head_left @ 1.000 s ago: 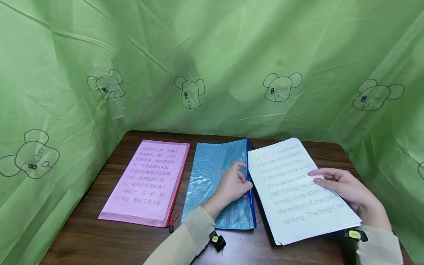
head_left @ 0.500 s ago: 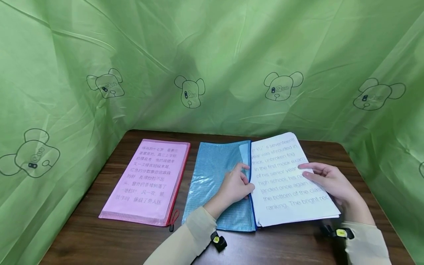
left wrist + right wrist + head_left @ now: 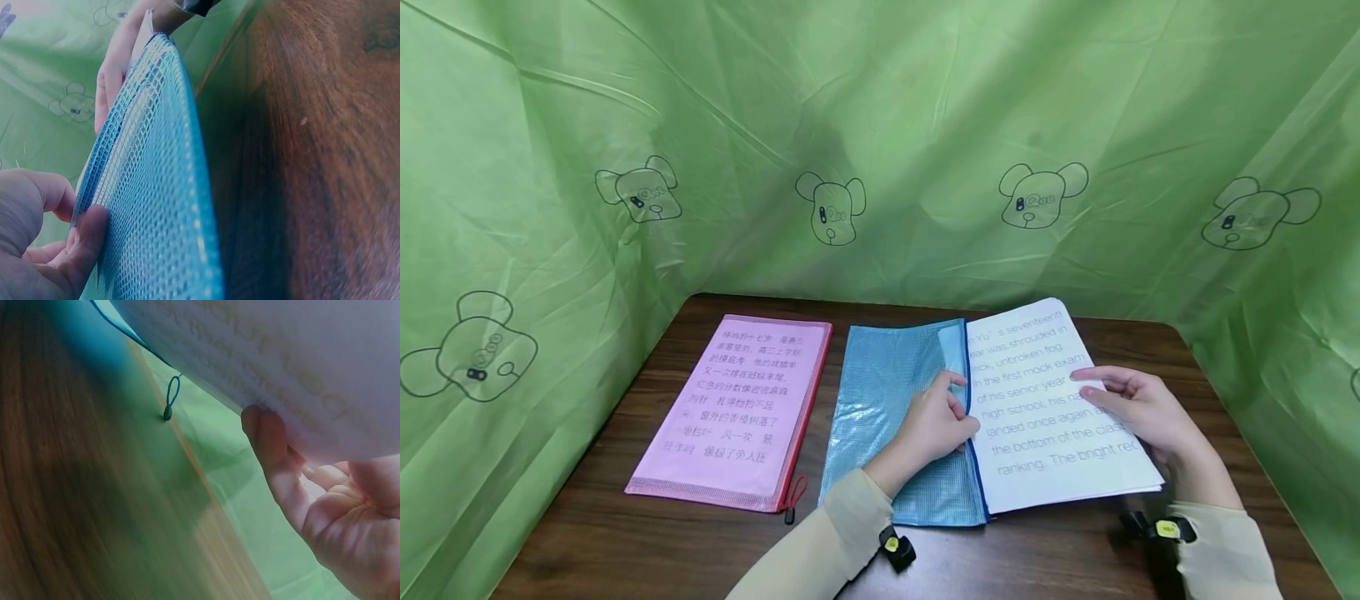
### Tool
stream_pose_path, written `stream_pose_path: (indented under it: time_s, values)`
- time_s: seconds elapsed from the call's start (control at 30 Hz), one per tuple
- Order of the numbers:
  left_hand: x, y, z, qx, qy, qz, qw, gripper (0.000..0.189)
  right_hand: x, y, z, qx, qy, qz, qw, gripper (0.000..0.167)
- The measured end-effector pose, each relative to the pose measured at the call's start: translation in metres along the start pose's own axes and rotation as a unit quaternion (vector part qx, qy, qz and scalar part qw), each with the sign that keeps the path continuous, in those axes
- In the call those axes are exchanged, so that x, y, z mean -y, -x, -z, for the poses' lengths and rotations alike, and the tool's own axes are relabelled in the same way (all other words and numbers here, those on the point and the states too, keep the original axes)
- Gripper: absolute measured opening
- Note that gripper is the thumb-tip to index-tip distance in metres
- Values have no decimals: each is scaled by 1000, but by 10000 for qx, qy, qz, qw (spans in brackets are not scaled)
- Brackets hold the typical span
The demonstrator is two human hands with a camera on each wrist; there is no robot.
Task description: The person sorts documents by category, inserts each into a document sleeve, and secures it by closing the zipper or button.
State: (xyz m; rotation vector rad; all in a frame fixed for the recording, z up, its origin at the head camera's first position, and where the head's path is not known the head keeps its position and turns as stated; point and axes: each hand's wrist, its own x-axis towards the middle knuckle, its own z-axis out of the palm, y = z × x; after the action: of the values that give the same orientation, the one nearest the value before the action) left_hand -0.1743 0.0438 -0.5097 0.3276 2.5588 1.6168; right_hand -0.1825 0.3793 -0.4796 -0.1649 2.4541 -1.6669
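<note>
In the head view a blue mesh zipper pouch (image 3: 868, 392) lies on the table, its blue-trimmed opening on the right. My left hand (image 3: 925, 425) pinches that opening edge between thumb and fingers; the left wrist view shows the pouch's mesh (image 3: 162, 187) lifted and tilted there. A stack of white paper (image 3: 1037, 417) printed with large English text has its left strip inside the pouch, showing through the mesh. My right hand (image 3: 1142, 412) grips the stack's right edge, thumb on top. In the right wrist view, fingers support the paper (image 3: 281, 362) from beneath.
A pink mesh zipper pouch (image 3: 722, 408) with red trim, holding a page of Chinese text, lies on the left of the dark wooden table (image 3: 662, 550). A blue zipper-pull loop (image 3: 173, 394) hangs from the blue pouch. Green cloth (image 3: 910, 167) encloses the table's back and sides.
My right hand has brought the paper stack leftward, and its left strip has gone into the blue pouch. My left hand has stayed at the opening, shifting only slightly right.
</note>
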Motion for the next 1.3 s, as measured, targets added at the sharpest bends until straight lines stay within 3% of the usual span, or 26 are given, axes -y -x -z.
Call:
stream_pose_path:
  time_s: [0.33, 0.7, 0.87, 1.3]
  values:
    - [-2, 0, 0, -133, 6, 15, 9999, 57, 5, -5, -15, -138, 351, 167, 9991, 42]
    - [3, 0, -1, -401, -91, -2, 9992, 47, 8, -10, -38, 200, 141, -37, 9997, 44]
    - [3, 0, -2, -475, -121, 64, 9988, 44, 8, -12, -48, 108, 171, -6, 9998, 43]
    - [2, 0, 1, -408, 259, 117, 9988, 43, 12, -7, -42, -211, 70, 16, 9998, 46]
